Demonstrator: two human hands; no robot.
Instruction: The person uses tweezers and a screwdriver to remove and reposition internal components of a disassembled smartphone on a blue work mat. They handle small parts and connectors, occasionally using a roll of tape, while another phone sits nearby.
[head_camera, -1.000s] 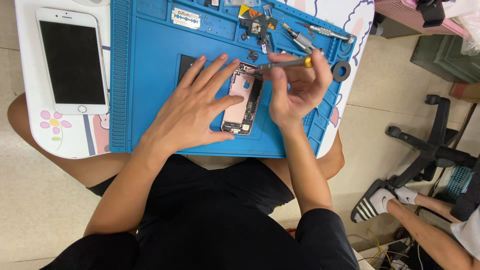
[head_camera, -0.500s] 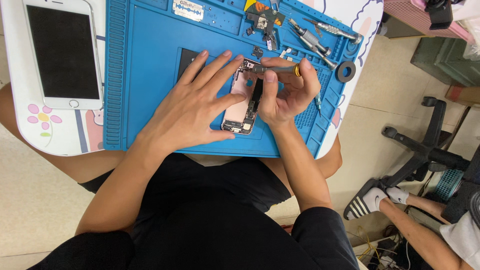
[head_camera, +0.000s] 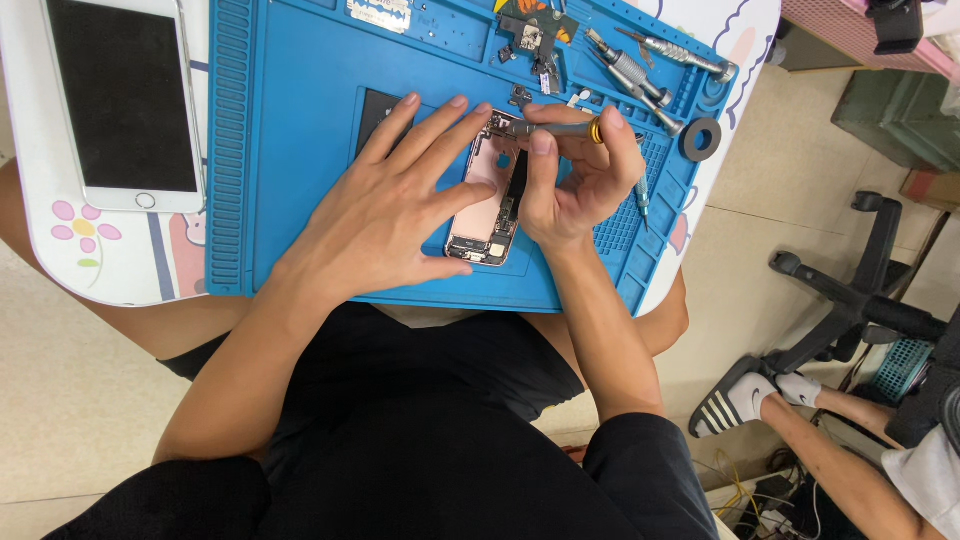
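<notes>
Rose-gold phone shell (head_camera: 487, 205) lies opened and partly stripped (screen (head_camera: 120, 100) set aside), my left hand (head_camera: 385, 215) flat on it, right hand (head_camera: 580, 180) pinching the screwdriver (head_camera: 550, 128).

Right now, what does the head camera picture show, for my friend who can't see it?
A person's left hand steadies an opened pink phone on a blue mat, while the right hand works a small screwdriver at its top end. A white phone lies apart on the left.

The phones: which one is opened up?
The pink phone under the left hand is open, its insides showing. The white phone at the far left lies closed, dark screen up.
</notes>
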